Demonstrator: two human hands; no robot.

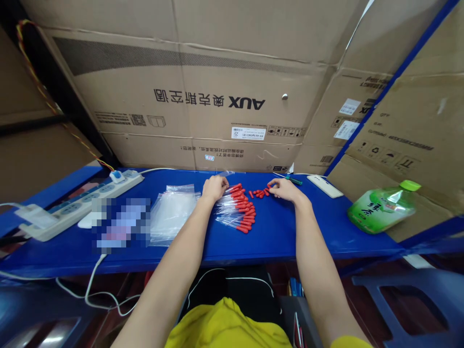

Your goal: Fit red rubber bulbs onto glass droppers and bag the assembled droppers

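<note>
Yellow shirt (pixel 224 324) nearest, red-capped tubes (pixel 237 210) lie touching left hand (pixel 214 187).

Red caps (pixel 259 193), blue table (pixel 275 237)

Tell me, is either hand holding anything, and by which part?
The left hand grips the clear red-capped plastic tubes by their far ends. The right hand touches small loose red caps; a pinch cannot be told.

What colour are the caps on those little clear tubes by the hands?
Red. The caps show best in the head view, bright against the blue table.
</note>
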